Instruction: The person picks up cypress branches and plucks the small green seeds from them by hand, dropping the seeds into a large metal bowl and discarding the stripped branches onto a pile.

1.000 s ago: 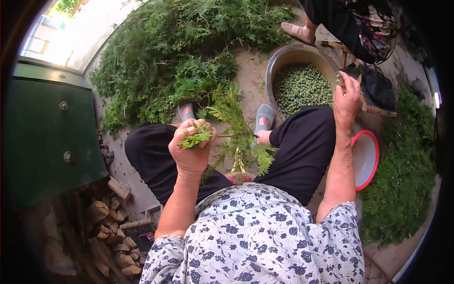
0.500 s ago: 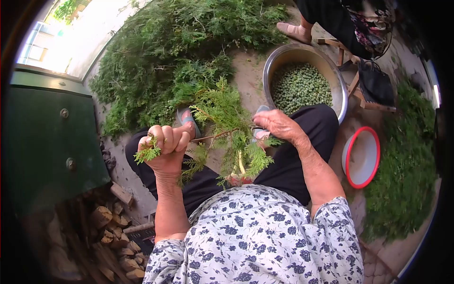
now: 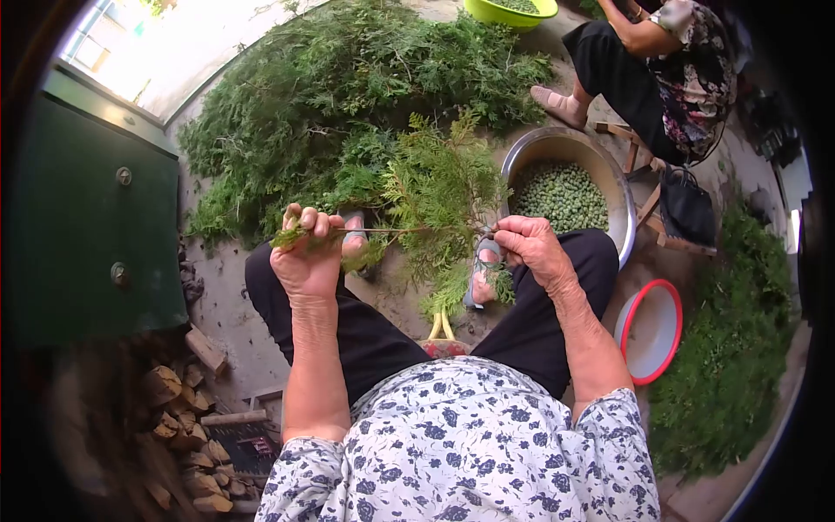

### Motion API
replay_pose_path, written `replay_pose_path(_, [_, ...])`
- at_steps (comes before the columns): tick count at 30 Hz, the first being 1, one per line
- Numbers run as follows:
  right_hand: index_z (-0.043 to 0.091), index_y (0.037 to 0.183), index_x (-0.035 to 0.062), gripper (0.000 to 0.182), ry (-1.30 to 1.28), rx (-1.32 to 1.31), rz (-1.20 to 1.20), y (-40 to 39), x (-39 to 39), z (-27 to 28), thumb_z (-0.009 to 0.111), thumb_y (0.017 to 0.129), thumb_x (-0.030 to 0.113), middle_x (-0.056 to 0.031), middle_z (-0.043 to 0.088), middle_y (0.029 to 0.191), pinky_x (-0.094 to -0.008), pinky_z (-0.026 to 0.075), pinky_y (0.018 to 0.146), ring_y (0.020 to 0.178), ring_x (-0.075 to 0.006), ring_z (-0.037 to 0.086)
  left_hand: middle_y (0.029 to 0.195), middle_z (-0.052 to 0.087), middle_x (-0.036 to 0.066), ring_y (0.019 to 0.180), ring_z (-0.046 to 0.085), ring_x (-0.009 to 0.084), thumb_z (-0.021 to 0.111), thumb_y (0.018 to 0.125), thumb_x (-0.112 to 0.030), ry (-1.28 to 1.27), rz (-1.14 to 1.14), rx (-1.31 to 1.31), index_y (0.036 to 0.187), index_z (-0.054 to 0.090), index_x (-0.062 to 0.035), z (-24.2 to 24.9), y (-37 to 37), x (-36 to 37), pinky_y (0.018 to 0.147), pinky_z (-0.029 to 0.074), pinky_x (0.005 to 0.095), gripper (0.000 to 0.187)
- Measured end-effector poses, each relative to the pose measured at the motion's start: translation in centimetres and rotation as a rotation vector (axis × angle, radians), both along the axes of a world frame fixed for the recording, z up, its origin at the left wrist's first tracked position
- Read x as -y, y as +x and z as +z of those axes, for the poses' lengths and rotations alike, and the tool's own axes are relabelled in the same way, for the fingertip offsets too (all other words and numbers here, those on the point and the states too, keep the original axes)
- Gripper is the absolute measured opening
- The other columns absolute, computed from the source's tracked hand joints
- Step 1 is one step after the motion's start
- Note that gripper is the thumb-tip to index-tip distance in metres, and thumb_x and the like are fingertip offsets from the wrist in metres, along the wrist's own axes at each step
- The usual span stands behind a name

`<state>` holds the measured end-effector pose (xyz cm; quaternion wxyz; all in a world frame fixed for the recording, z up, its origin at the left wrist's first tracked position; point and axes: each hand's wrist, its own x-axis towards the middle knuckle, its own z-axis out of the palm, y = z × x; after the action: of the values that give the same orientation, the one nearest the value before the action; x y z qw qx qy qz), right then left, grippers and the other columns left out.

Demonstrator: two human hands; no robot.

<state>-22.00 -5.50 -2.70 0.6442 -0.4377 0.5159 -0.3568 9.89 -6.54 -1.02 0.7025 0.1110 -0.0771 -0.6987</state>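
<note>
A leafy green branch (image 3: 444,187) stretches between my two hands, its thin brown stem running across in front of my knees. My left hand (image 3: 306,252) is wrapped round the stem's left end, with a small green tuft beside the fingers. On the right, my right hand (image 3: 535,248) pinches at the branch, thumb and fingertips together; whether a twig or a small cone is between them is too small to tell. Just beyond that hand stands a large metal basin (image 3: 628,204) holding many small green cones (image 3: 561,198).
A big heap of cut branches (image 3: 296,96) lies ahead, another pile (image 3: 731,348) at right. A red-rimmed white basin (image 3: 631,335), a yellow-green basin (image 3: 522,17), a seated person (image 3: 644,78), a green cabinet (image 3: 96,217) and firewood (image 3: 196,435) surround me.
My right hand has closed its fingertips at the branch and moved slightly down. The branch is pulled straighter. The view has shifted, showing more of the other person and the yellow-green basin.
</note>
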Motion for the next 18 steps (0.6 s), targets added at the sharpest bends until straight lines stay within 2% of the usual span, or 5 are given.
replay_pose_path(8, [0.063,0.084,0.0014,0.015,-0.043,-0.111,0.055,1.7,1.3,2.0,0.058,0.085,0.015,0.0023,0.051,0.061,-0.0195,0.037,0.046,0.052,-0.0035,0.045,0.079,0.054,0.007,0.074,0.051,0.0216,0.052,0.082,-0.004,-0.034,0.118,-0.154,0.093,0.06,-0.003,-1.0,4.3,2.4,0.086,0.041,0.0399,0.014])
replay_pose_path(10, [0.062,0.082,0.0014,0.015,-0.044,-0.09,-0.007,1.4,1.6,2.3,0.058,0.085,0.015,0.0026,0.05,0.06,-0.0197,0.035,0.045,0.05,-0.0042,0.043,0.079,0.055,0.008,0.072,0.053,0.0215,0.053,0.083,-0.003,-0.109,0.26,-0.139,0.094,0.056,-0.0037,-1.0,6.7,3.0,0.084,0.043,0.0413,0.012])
replay_pose_path(14, [0.06,0.082,0.0014,0.018,-0.014,-0.008,-0.077,0.9,2.7,2.8,0.059,0.087,0.019,0.0035,0.046,0.058,-0.0195,0.033,0.043,0.047,-0.0037,0.038,0.078,0.056,0.006,0.068,0.054,0.019,0.055,0.084,-0.002,-0.019,0.369,-0.083,0.093,0.056,-0.0057,1.2,8.8,2.9,0.082,0.044,0.0396,0.01])
replay_pose_path(18, [0.059,0.082,0.0021,0.018,0.024,0.008,-0.107,1.3,4.4,2.8,0.058,0.088,0.019,0.003,0.047,0.059,-0.0187,0.032,0.041,0.043,-0.0032,0.036,0.077,0.058,0.006,0.065,0.054,0.0181,0.055,0.084,-0.004,0.004,0.356,-0.101,0.092,0.056,-0.006,1.2,8.7,4.1,0.078,0.045,0.0376,0.008])
